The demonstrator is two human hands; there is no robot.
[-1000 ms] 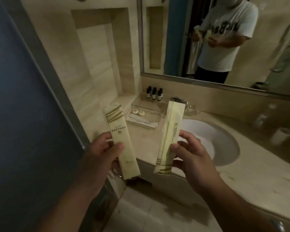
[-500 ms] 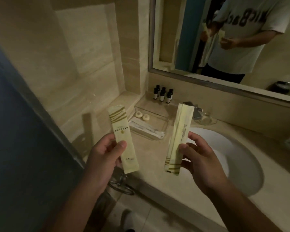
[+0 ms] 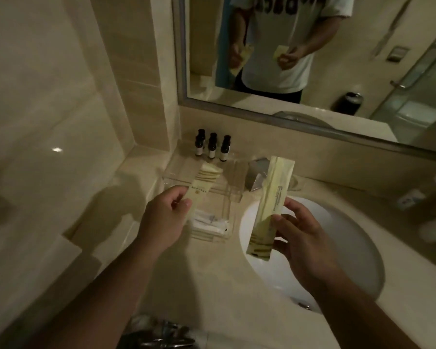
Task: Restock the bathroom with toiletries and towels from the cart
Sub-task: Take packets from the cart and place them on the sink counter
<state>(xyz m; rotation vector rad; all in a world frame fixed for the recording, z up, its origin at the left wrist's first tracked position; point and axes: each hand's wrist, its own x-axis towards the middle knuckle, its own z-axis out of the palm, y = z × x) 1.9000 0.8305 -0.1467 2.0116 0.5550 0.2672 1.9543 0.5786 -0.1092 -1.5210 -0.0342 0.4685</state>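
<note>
here, left hand [image 3: 164,220] pinches one sachet [image 3: 207,179] over the clear tray [image 3: 233,195], right hand [image 3: 304,244] another sachet [image 3: 269,205] over the sink [image 3: 342,250].

My left hand [image 3: 165,220] covers the lower half of the left packet [image 3: 207,181], and its print is too blurred to read. The right packet [image 3: 269,205], pinched in my right hand [image 3: 302,238], hides part of the tap [image 3: 256,172]. My left thumb hides one end of the sachets [image 3: 212,224] in the tray [image 3: 233,197]. The labels on the bottles [image 3: 212,147] are too small to read. In the mirror [image 3: 312,125] the top edge cuts my reflection at the chest. My right forearm hides the near rim of the basin [image 3: 337,248]. Beside it, a blurred item [image 3: 410,200] I cannot name.
</note>
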